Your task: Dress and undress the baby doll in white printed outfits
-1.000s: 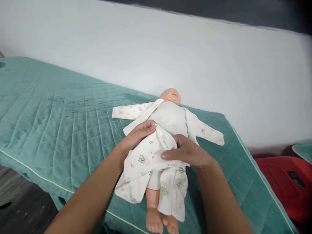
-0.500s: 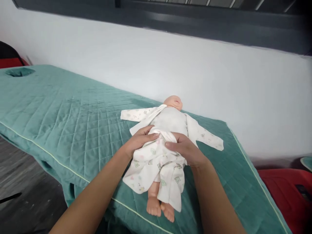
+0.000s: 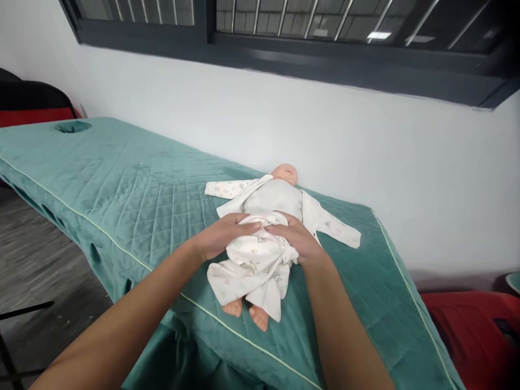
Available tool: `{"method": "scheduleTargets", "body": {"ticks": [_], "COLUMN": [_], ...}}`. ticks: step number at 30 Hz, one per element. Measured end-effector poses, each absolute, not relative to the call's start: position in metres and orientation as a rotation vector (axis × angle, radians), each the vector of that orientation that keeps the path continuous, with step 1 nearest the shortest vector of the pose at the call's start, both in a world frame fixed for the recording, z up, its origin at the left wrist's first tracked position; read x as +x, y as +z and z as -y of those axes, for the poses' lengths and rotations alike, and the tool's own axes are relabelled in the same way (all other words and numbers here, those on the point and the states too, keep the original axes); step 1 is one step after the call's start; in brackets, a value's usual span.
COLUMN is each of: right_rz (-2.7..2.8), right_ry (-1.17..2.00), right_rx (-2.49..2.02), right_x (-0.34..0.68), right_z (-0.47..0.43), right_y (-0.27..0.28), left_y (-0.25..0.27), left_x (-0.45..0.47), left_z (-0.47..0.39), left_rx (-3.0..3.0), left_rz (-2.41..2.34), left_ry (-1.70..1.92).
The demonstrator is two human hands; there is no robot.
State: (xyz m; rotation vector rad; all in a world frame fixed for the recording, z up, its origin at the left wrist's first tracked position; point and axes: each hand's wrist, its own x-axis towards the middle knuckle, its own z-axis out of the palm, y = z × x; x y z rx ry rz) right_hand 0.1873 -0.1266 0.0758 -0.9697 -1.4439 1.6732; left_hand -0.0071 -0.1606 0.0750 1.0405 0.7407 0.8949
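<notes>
A baby doll [image 3: 285,173] lies on its back on the green quilted bed cover, feet toward me. It wears a white printed top [image 3: 273,197], sleeves spread wide and the front lying open at one side. White patterned trousers [image 3: 255,257] cover its legs, with only the feet [image 3: 259,318] showing below the cuffs. My left hand [image 3: 223,234] grips the trouser waistband on one side, thumb on top. Opposite it, my right hand [image 3: 298,236] is closed on the same waistband, its thumb near the left thumb. Fingers of both hands are partly hidden by cloth.
The green quilted bed [image 3: 162,211] stretches to the left against a white wall [image 3: 365,157], with a face hole [image 3: 73,126] at its far end. A barred window [image 3: 284,21] is above. Red items [image 3: 471,336] stand at the right, and a chair [image 3: 36,103] at the far left.
The trouser waist is drawn closer to the doll's belly and both hands have come nearer together. The trouser legs have shifted upward in bunched folds. My view has tilted up, showing more window.
</notes>
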Motion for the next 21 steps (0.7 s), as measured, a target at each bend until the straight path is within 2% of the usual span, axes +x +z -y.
{"method": "scheduleTargets", "body": {"ticks": [10, 14, 21], "right_rz": [2.028, 2.130, 2.292], "right_ry": [1.301, 1.281, 1.306], "right_rx": [-1.049, -0.975, -0.871], "right_x": [0.180, 0.177, 0.179], "right_z": [0.129, 0.129, 0.130], "right_y": [0.082, 0.078, 0.076], "left_y": [0.086, 0.090, 0.032], "left_x": [0.014, 0.023, 0.037], "left_z": [0.231, 0.268, 0.294], "left_rx": [0.546, 0.500, 0.359], "left_rz": [-0.726, -0.756, -0.777], "left_ry": [1.096, 1.105, 1.178]}}
